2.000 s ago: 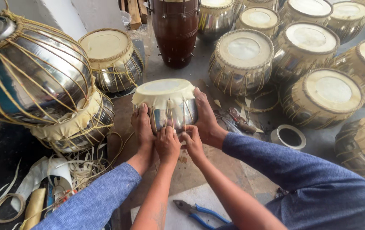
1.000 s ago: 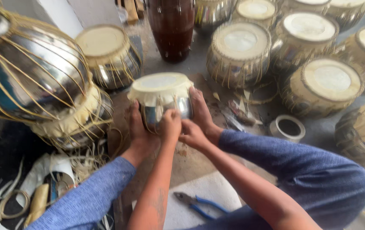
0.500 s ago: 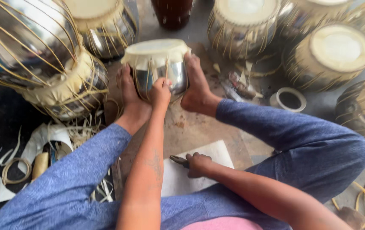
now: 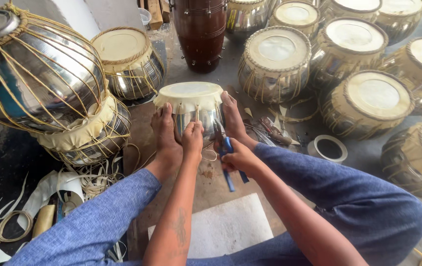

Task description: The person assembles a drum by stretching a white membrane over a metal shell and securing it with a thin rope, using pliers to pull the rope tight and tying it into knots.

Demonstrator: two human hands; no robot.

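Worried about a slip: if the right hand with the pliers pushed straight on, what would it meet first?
Probably the small drum: the right hand points the pliers at its laced metal side, beside the right foot. Depth is unclear.

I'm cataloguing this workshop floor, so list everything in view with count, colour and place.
Small drum: one, shiny metal with cream skin, centre floor, clamped between both feet.
Pliers: one, blue handles, at the small drum's right side.
Stacked drums: two, steel with tan lacing, far left.
Finished drums: about ten, steel with pale heads, top and right.
Wooden drum: one, dark brown, top centre.
Tape roll: one, white, right of the feet.
White sheet: one, bottom centre.
Strap scraps: many, cream, lower left.
Feet: two, bare, either side of the small drum.
Left hand: on the lacing.
Right hand: grips the pliers.
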